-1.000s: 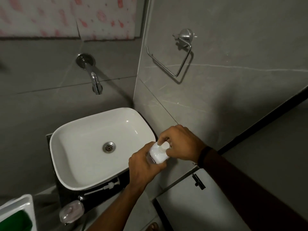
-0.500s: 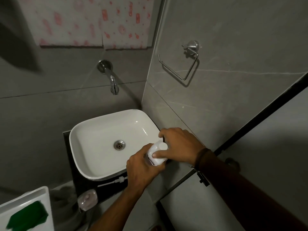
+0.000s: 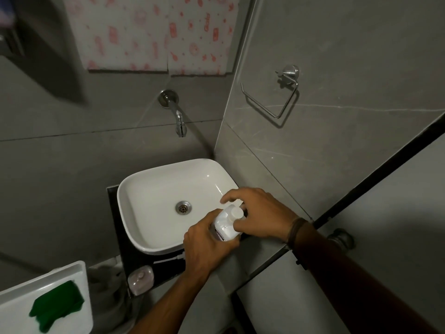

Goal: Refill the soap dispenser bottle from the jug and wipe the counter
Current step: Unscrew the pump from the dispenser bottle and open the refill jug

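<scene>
From the head view, the left hand wraps its curled fingers round the body of the white jug and holds it tilted above the near right corner of the sink. The right hand arches over the top, with thumb and fingertips closing on the round cap, which sits on the neck. Whether it is being loosened or tightened cannot be told. No soap is pouring, and the soap dispenser bottle stands untouched on the dark counter below the basin, well apart from the jug. How full it is cannot be made out. A thin white part that may be its pump lies on the counter beside the left wrist. The green cloth rests crumpled on a white tray at lower left, so the wiping looks not yet begun. The jug is smooth, glossy opaque plastic with squared shoulders; the bottle is squat, rounded and translucent pinkish. The basin is gleaming glazed ceramic, a soft-cornered rectangle with a metal drain, and the counter is dark and polished. The cloth looks soft and limp.
</scene>
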`<state>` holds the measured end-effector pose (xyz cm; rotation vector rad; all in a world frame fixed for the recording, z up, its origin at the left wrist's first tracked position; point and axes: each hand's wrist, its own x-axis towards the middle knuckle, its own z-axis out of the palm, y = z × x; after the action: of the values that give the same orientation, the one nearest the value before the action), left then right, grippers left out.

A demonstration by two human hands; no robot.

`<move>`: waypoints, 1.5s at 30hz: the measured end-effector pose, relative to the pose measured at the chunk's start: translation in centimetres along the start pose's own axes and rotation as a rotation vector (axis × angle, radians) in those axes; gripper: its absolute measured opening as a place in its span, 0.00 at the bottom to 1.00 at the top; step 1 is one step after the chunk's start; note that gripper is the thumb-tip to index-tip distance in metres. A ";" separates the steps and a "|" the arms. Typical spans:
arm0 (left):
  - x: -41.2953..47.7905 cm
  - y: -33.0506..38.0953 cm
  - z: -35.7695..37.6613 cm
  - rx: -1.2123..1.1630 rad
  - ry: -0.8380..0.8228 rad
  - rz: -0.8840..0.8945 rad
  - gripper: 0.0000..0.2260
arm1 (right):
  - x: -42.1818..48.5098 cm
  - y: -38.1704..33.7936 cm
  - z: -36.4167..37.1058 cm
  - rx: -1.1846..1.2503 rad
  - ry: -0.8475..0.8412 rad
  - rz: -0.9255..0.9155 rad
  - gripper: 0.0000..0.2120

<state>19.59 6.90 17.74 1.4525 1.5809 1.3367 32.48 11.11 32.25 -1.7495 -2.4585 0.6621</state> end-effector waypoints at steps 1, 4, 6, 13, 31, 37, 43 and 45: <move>0.0 -0.1 -0.1 -0.003 -0.002 -0.013 0.30 | 0.0 -0.3 0.2 -0.020 0.023 0.031 0.29; 0.0 -0.3 -0.4 0.010 -0.002 -0.030 0.30 | 0.7 -0.4 0.9 -0.210 0.079 0.110 0.27; 0.1 -0.6 -0.4 0.003 -0.003 -0.027 0.28 | 1.0 -0.4 1.0 -0.171 0.055 0.075 0.19; 0.9 -1.2 0.5 -0.015 0.015 -0.019 0.32 | 2.3 0.4 1.3 -0.212 0.086 0.072 0.25; -1.4 -6.0 -0.3 0.036 0.016 -0.002 0.32 | 6.4 16.4 16.9 0.572 0.261 0.514 0.10; -2.5 -6.7 -0.3 0.090 0.016 -0.009 0.32 | 9.5 18.3 21.0 0.598 0.202 0.681 0.07; -2.5 -6.9 0.1 0.109 0.031 -0.015 0.33 | 10.9 18.5 22.0 0.598 0.159 0.634 0.10; -2.4 -6.9 0.2 0.119 0.034 -0.020 0.33 | 10.9 18.6 22.1 0.584 0.127 0.632 0.11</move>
<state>17.92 5.40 10.76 1.4876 1.7184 1.2805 38.85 19.13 3.08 -2.1705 -1.3823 1.1168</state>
